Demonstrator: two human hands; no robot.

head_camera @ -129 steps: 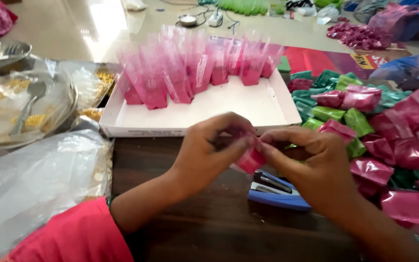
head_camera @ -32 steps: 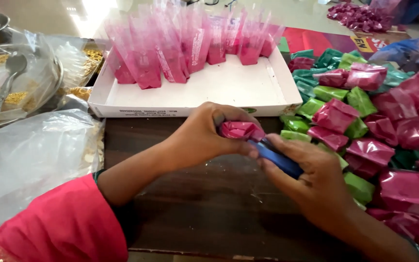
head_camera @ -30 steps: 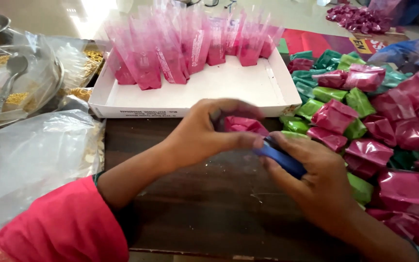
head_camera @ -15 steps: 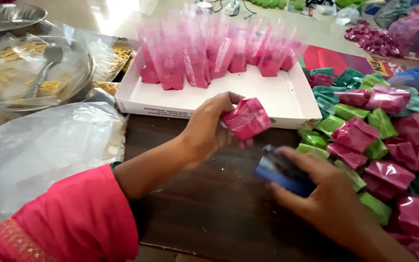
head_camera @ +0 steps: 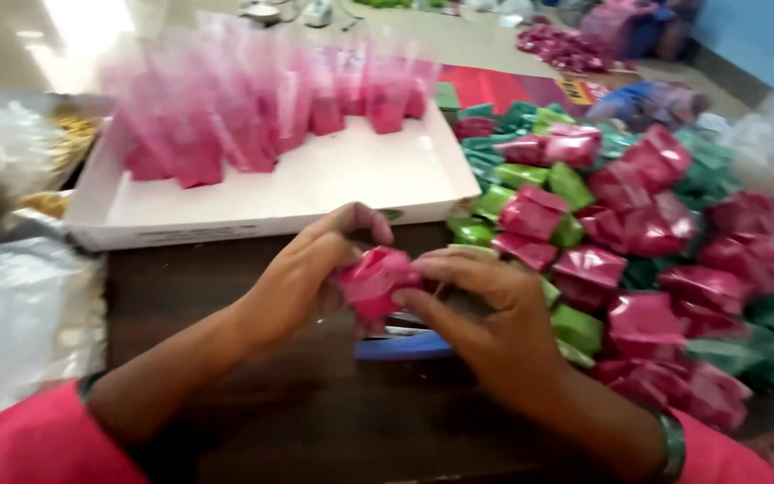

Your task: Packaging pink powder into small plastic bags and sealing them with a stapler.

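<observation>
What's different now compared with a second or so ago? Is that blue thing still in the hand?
No. The right hand has let go of the blue stapler, which now lies on the dark table under the hands. That hand has come back to the pink packet, so both it and the left hand pinch it. The white tray of upright pink bags and the pile of pink and green packets look unchanged.

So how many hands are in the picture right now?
2. The left hand and the right hand meet at centre over the dark wooden table, both pinching one small pink packet. No other person's hands show.
</observation>
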